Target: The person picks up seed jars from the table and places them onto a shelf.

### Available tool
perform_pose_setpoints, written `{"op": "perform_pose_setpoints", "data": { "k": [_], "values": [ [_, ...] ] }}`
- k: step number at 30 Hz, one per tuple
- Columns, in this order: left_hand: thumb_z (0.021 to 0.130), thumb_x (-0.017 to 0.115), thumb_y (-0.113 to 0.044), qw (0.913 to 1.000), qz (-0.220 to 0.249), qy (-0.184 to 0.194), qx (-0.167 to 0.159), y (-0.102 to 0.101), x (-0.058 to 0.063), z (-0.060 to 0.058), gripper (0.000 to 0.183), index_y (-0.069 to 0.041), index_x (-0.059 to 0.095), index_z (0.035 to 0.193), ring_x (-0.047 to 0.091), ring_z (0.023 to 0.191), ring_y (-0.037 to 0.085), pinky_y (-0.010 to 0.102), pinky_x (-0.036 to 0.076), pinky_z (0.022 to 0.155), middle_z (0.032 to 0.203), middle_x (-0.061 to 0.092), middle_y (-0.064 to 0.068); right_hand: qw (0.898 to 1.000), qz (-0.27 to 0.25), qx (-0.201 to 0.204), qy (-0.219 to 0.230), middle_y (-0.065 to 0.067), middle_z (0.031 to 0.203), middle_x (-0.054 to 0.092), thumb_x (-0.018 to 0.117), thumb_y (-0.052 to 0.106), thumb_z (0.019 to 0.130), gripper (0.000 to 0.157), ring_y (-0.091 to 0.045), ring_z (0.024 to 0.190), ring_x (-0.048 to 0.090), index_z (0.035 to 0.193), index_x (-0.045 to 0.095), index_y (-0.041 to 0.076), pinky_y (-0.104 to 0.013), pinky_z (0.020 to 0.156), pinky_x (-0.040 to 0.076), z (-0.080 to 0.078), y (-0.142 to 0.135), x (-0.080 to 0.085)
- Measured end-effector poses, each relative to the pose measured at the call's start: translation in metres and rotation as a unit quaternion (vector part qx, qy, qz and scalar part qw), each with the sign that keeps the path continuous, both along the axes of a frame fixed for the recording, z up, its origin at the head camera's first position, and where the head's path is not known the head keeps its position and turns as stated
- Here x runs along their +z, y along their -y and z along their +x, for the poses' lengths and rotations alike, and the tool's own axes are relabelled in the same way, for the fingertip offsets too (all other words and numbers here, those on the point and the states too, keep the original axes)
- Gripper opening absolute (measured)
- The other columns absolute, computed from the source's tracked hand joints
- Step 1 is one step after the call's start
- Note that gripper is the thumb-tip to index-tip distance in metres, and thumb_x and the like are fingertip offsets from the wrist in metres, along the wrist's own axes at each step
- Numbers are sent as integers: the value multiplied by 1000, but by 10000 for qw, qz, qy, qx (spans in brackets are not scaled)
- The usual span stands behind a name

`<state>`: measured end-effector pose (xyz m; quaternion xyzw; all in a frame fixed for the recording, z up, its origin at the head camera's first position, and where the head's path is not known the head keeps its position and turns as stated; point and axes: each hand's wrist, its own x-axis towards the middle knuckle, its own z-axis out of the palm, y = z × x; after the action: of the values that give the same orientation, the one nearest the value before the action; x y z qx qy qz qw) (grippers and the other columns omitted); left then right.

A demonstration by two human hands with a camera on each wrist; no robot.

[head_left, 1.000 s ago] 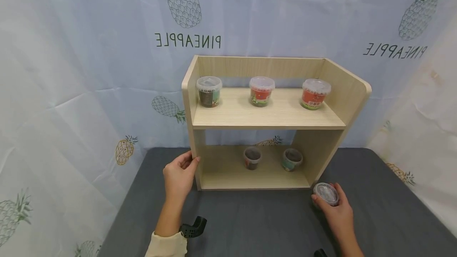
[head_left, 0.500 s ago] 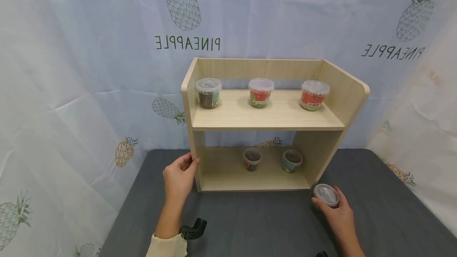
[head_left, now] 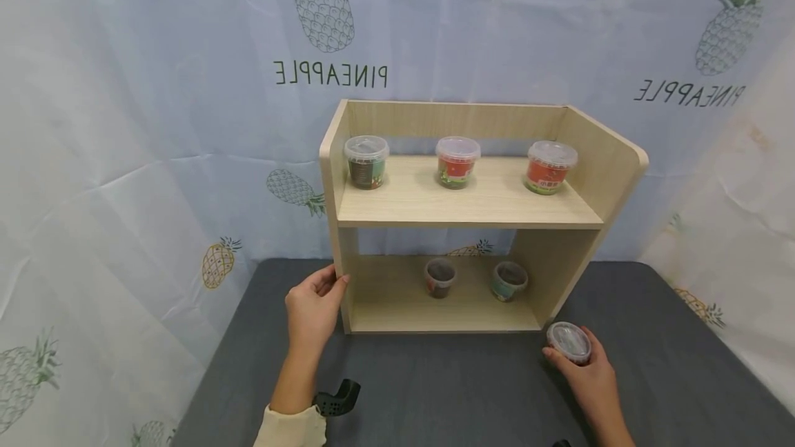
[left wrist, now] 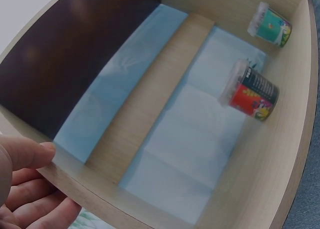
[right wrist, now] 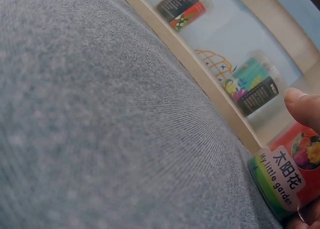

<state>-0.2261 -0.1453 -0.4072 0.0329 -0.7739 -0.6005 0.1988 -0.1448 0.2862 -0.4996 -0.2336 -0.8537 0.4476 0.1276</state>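
At the left side of a light wood two-tier shelf, my left hand pinches the front edge of the side panel. In the left wrist view the thumb lies on the panel's inner side, the curled fingers on its outer side. My right hand grips a small clear-lidded plastic cup by its sides, just in front of the shelf's lower right corner. In the right wrist view this cup shows a red and green "My little garden" label with flower pictures, close over the grey cloth.
On the upper tier stand three lidded cups: a dark green one, a red one and another red one. Two more, a dark one and a teal one, stand below. A dark grey cloth covers the table.
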Motion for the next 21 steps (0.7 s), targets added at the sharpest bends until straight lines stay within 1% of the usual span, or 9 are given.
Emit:
{"op": "perform_pose_setpoints", "data": {
  "k": [4,7,10,11,14,16,17,18,21],
  "values": [
    [89,75,-17,10000,19,-55,-64,0,-1,-1,29,-3,73,115,73,98,23,24,59,78,109,73,14,10000,-82,-9,-18,-32,144,42,81,41,81,104,-37,126,45,156,21,2,-10,72,33,0,0,-1],
    [89,75,-17,9999,28,-67,-108,0,-2,-1,30,-3,73,114,73,98,23,25,59,78,109,73,14,9998,-169,-55,-9,-31,145,40,81,39,81,103,-37,127,45,156,21,2,-9,72,32,2,1,-2],
    [89,75,-17,9999,22,-53,-128,0,-2,-2,30,-3,72,115,73,98,23,25,59,78,109,73,14,9997,-198,-107,62,-31,146,40,81,40,81,104,-37,128,44,156,20,2,-11,75,33,2,2,-2],
    [89,75,-17,9999,15,-47,-126,0,-3,-2,30,-3,73,114,73,98,23,26,59,78,109,73,14,9997,-217,-96,68,-31,146,39,81,39,81,104,-37,129,44,156,19,2,-14,79,35,2,3,-2],
    [89,75,-18,9999,17,-58,-130,0,-2,-2,30,-3,73,115,72,99,22,26,59,79,109,73,14,9994,-313,-62,92,-31,147,37,79,39,83,104,-36,128,42,157,16,2,-17,80,36,1,4,-2],
    [89,75,-18,9999,18,-69,-126,0,-2,-2,30,-3,73,115,73,98,22,26,59,79,109,73,14,9990,-450,-10,19,-29,147,36,78,36,85,102,-19,119,49,157,15,2,-11,78,38,1,4,-2],
    [89,75,-18,9999,27,-76,-124,0,-2,-2,30,-3,72,115,73,98,22,26,59,79,109,73,14,9987,-511,29,-40,-29,147,36,78,35,85,100,-10,114,50,157,15,2,-8,77,38,1,4,-2],
    [89,75,-18,9999,30,-84,-116,0,-1,-2,30,-3,73,115,73,98,22,26,59,79,109,73,14,9983,-574,41,-77,-28,147,36,77,33,86,99,0,107,49,157,15,2,-3,72,35,1,4,-2],
    [89,75,-17,9999,36,-102,-88,1,-1,-1,29,-2,73,114,73,98,22,26,60,78,108,74,14,9975,-674,98,-161,-27,146,37,75,30,88,95,18,91,37,156,15,2,2,70,35,1,4,-2]
  ]
}}
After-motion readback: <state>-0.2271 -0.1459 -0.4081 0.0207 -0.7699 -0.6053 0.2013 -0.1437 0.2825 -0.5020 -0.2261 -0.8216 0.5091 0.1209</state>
